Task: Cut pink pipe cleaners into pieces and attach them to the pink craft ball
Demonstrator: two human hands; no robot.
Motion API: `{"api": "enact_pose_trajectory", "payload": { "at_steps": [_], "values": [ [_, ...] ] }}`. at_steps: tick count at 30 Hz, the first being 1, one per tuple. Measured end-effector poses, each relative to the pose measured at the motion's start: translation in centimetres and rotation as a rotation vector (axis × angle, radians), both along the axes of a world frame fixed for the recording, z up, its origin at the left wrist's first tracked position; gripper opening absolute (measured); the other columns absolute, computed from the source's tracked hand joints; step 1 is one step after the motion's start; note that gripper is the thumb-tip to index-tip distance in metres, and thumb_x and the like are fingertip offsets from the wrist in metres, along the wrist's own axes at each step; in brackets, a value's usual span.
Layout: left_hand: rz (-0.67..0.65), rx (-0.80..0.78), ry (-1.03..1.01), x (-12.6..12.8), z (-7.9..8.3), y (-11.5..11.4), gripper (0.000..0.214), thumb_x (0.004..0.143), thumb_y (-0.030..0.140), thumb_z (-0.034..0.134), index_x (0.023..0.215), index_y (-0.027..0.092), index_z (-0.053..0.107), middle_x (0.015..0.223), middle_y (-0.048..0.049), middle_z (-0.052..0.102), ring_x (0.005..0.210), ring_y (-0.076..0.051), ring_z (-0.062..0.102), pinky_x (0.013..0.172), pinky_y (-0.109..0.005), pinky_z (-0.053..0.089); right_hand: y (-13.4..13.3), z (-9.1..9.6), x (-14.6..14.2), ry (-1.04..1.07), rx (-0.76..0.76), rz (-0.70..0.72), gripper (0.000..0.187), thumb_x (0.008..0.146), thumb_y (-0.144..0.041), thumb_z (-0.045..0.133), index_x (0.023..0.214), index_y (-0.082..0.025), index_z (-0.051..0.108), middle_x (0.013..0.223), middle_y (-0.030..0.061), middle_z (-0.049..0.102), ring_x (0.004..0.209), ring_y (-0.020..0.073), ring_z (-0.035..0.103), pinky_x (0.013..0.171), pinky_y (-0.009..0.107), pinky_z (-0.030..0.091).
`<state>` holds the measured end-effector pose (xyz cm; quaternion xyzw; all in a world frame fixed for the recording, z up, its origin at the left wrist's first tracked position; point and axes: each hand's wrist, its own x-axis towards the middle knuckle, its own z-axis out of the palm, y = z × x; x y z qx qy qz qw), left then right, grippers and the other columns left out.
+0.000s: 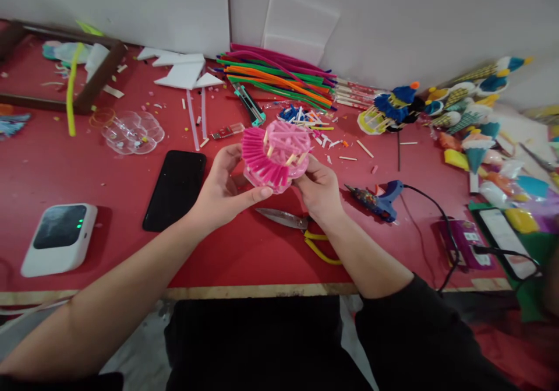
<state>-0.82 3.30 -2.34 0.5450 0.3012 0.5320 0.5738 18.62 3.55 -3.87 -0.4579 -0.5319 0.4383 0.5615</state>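
Note:
A pink handmade craft piece (277, 155) is held up over the red table in both my hands. It has a round top, short pale sticks as posts and a row of bright pink fuzzy strips on its left side. My left hand (229, 184) grips it from the left, thumb along the lower edge. From the right, my right hand (319, 187) closes on its lower side, its fingertips partly hidden. Beneath lie scissors (283, 219) with yellow handles, partly covered by my right wrist. A blue hot glue gun (378, 200) rests to the right.
A black phone (174, 190) and a white device (59, 239) lie left. Behind are a clear flower-shaped tray (133, 131), a utility knife (250, 104) and coloured pipe cleaners (279, 76). Finished-looking crafts (395, 108) and a purple power socket (467, 242) with cables stand right.

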Motion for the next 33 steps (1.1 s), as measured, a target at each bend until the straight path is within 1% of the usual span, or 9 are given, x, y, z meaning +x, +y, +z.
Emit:
{"api": "enact_pose_trajectory", "payload": {
  "at_steps": [4,7,10,13,15,18,22,29,33],
  "values": [
    [0.060,-0.023,0.043,0.5,0.3,-0.4,0.074,0.055,0.028,0.095,0.119,0.026,0.056,0.127,-0.0095,0.067,0.116,-0.029,0.067,0.095,-0.042,0.058,-0.4,0.6,-0.1,-0.115,0.090,-0.061,0.015,0.082,-0.039,0.074,0.086,-0.025,0.077,0.090,0.0023,0.069,0.086,0.0169,0.065,0.080,0.034,0.057],
    [0.091,-0.012,0.141,0.6,0.9,-0.7,0.070,0.050,0.031,0.097,0.112,0.021,0.065,0.120,-0.0127,0.072,0.117,-0.035,0.066,0.101,-0.051,0.055,-0.9,0.8,-0.4,-0.204,0.107,-0.059,0.017,0.084,-0.041,0.073,0.079,-0.024,0.077,0.085,0.0023,0.067,0.087,0.0175,0.065,0.082,0.036,0.057],
    [0.101,-0.014,0.172,0.6,1.2,-0.8,0.049,0.058,0.030,0.094,0.101,0.020,0.072,0.107,-0.0101,0.077,0.107,-0.032,0.071,0.104,-0.051,0.053,-1.3,0.8,-0.8,-0.144,0.108,-0.004,0.017,0.084,-0.042,0.074,0.083,-0.025,0.076,0.091,0.0022,0.065,0.090,0.0177,0.066,0.080,0.036,0.059],
    [0.160,-0.067,0.107,0.5,1.2,-0.5,0.043,0.064,0.029,0.091,0.103,0.021,0.073,0.109,-0.0082,0.077,0.107,-0.029,0.071,0.104,-0.047,0.053,-1.4,0.5,-1.0,-0.043,0.088,0.027,0.019,0.086,-0.037,0.071,0.102,-0.027,0.072,0.102,0.0021,0.062,0.088,0.0166,0.067,0.075,0.036,0.062],
    [0.217,-0.098,0.027,0.2,1.0,-0.1,0.046,0.065,0.029,0.091,0.106,0.022,0.072,0.107,-0.0062,0.078,0.106,-0.027,0.072,0.102,-0.045,0.054,-1.4,0.2,-1.0,-0.162,0.090,0.016,0.019,0.088,-0.033,0.069,0.106,-0.025,0.069,0.100,0.0028,0.063,0.084,0.0163,0.067,0.073,0.035,0.061],
    [0.271,-0.112,-0.058,-0.4,0.8,0.6,0.042,0.068,0.030,0.089,0.105,0.025,0.070,0.103,-0.0032,0.077,0.106,-0.024,0.071,0.106,-0.045,0.051,-1.3,0.0,-1.2,-0.553,0.197,0.079,0.013,0.091,-0.025,0.065,0.102,-0.022,0.071,0.096,0.0063,0.069,0.090,0.0203,0.066,0.083,0.039,0.058],
    [0.263,-0.156,-0.069,-0.8,1.1,0.9,0.036,0.068,0.034,0.088,0.099,0.026,0.071,0.103,-0.0025,0.076,0.111,-0.025,0.069,0.109,-0.047,0.048,-1.0,-0.1,-1.6,-0.907,0.325,0.166,0.020,0.095,-0.019,0.056,0.105,-0.021,0.073,0.109,0.0122,0.070,0.099,0.0267,0.061,0.093,0.047,0.053],
    [0.151,-0.216,-0.116,-0.2,1.5,0.3,0.045,0.065,0.033,0.088,0.106,0.028,0.070,0.107,-0.0030,0.077,0.113,-0.028,0.069,0.108,-0.049,0.051,-0.5,-0.2,-1.7,-1.043,0.295,0.233,0.017,0.096,-0.019,0.053,0.093,-0.019,0.070,0.095,0.0120,0.068,0.092,0.0270,0.059,0.088,0.044,0.051],
    [0.130,-0.164,0.027,-0.5,1.2,0.1,0.046,0.059,0.024,0.092,0.099,0.027,0.071,0.102,-0.0030,0.077,0.111,-0.030,0.069,0.109,-0.051,0.050,-0.5,-0.7,-1.6,-1.106,0.295,0.189,0.020,0.094,-0.011,0.049,0.087,-0.020,0.066,0.092,0.0114,0.068,0.090,0.0270,0.059,0.088,0.044,0.050]
  ]
}}
